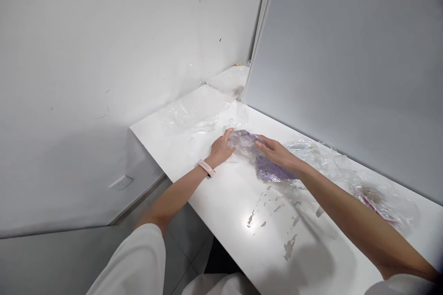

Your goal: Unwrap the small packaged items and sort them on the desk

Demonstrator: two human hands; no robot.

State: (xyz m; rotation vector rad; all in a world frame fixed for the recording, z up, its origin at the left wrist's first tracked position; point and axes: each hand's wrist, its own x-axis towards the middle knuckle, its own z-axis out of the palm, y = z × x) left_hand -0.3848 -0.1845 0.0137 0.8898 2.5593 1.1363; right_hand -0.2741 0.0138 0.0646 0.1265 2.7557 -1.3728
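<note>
A clear plastic bag (242,145) with a flat purple packet (275,169) in or under it lies across the middle of the white table. My left hand (221,148), a pale pink band on its wrist, grips the crinkled left end of the bag. From the right, my right hand (275,151) closes over the upper part of the same bag, thumb on top, close above the purple packet. The packet has a small printed label. Whether it sits wholly inside the bag is hard to tell through the creased plastic.
Another crumpled clear plastic sheet (192,119) lies toward the far left corner of the table (238,212). More clear bags (346,170), one with red and brown contents, lie along the grey partition (346,64). A white wall (121,41) borders the left side.
</note>
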